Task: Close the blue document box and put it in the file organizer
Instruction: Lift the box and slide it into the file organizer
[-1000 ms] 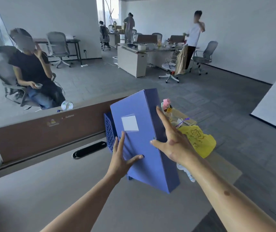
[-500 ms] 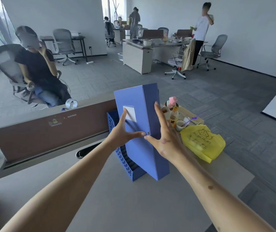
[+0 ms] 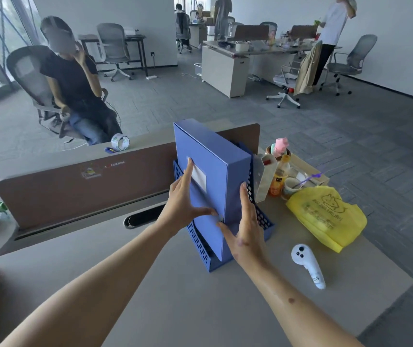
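The blue document box (image 3: 223, 171) is shut and stands upright inside the blue perforated file organizer (image 3: 201, 249) on the desk. A white label sits on its near spine. My left hand (image 3: 184, 204) presses flat on the spine, fingers up beside the label. My right hand (image 3: 246, 231) lies along the box's right face, between it and the organizer's right wall. Both hands touch the box with fingers extended.
A white controller (image 3: 308, 265) lies on the desk to the right, a yellow plastic bag (image 3: 325, 216) behind it, with a bottle, cups and a tray (image 3: 310, 171). A brown partition (image 3: 80, 186) backs the desk (image 3: 175, 296). A person sits in a chair beyond it.
The box went from tilted in the air to upright down in the organizer. My hands followed it forward, the left sliding up the spine.
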A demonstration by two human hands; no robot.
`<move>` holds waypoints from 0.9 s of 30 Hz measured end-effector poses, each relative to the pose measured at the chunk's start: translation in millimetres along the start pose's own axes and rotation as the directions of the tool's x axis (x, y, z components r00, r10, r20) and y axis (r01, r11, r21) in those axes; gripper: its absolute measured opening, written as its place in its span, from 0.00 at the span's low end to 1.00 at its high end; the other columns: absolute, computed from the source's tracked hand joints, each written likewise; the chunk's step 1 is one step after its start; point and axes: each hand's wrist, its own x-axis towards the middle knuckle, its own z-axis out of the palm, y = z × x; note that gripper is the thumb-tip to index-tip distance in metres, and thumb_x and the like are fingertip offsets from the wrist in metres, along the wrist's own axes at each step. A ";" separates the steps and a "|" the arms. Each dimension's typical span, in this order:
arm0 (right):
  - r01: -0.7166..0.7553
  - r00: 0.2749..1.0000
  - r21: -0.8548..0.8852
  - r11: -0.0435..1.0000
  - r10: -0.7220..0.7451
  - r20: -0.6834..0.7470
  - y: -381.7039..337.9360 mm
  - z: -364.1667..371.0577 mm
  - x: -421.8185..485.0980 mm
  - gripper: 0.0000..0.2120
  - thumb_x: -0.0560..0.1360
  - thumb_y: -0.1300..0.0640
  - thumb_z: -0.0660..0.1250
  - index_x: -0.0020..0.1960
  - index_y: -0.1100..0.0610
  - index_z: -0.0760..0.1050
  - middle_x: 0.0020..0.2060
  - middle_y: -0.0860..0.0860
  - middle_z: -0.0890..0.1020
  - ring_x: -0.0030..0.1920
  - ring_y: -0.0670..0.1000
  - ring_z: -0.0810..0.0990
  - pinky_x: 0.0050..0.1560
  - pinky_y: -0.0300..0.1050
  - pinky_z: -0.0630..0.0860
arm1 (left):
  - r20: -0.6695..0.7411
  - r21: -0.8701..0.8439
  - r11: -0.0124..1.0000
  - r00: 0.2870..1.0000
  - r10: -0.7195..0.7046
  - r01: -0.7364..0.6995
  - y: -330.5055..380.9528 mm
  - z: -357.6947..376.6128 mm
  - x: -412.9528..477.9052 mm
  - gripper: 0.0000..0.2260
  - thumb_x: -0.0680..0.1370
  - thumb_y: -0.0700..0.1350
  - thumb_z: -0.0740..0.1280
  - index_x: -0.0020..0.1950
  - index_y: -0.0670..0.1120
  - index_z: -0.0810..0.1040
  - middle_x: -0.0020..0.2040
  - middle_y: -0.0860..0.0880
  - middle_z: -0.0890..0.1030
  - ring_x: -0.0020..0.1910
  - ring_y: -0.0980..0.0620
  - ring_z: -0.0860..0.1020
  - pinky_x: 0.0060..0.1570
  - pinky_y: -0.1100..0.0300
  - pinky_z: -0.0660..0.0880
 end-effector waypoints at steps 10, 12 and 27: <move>-0.011 0.999 -0.013 1.000 0.011 -0.046 23.0 30.6 3.3 0.37 0.76 0.53 0.68 0.78 0.53 0.51 0.69 0.44 0.60 0.67 0.22 0.54 0.59 0.15 0.57 | -0.052 0.115 0.992 0.996 0.066 -0.060 -16.1 -0.1 8.3 0.58 0.63 0.55 0.81 0.76 0.69 0.40 0.74 0.68 0.52 0.76 0.60 0.50 0.75 0.49 0.54; -0.008 0.998 -0.010 1.000 0.007 -0.058 25.6 33.8 5.4 0.38 0.76 0.53 0.68 0.79 0.54 0.51 0.70 0.43 0.60 0.67 0.23 0.54 0.60 0.15 0.57 | -0.056 0.123 0.991 0.996 0.066 -0.058 -17.3 -0.6 10.8 0.57 0.63 0.56 0.81 0.75 0.70 0.39 0.77 0.66 0.51 0.76 0.58 0.50 0.75 0.48 0.54; -0.044 0.996 0.021 0.999 0.045 -0.074 48.1 62.2 -15.2 0.49 0.75 0.57 0.71 0.74 0.31 0.37 0.74 0.41 0.56 0.72 0.28 0.53 0.65 0.22 0.61 | -0.014 0.326 0.945 0.999 0.049 -0.042 -49.7 12.1 5.6 0.60 0.62 0.61 0.78 0.77 0.64 0.34 0.77 0.66 0.41 0.79 0.52 0.44 0.75 0.45 0.48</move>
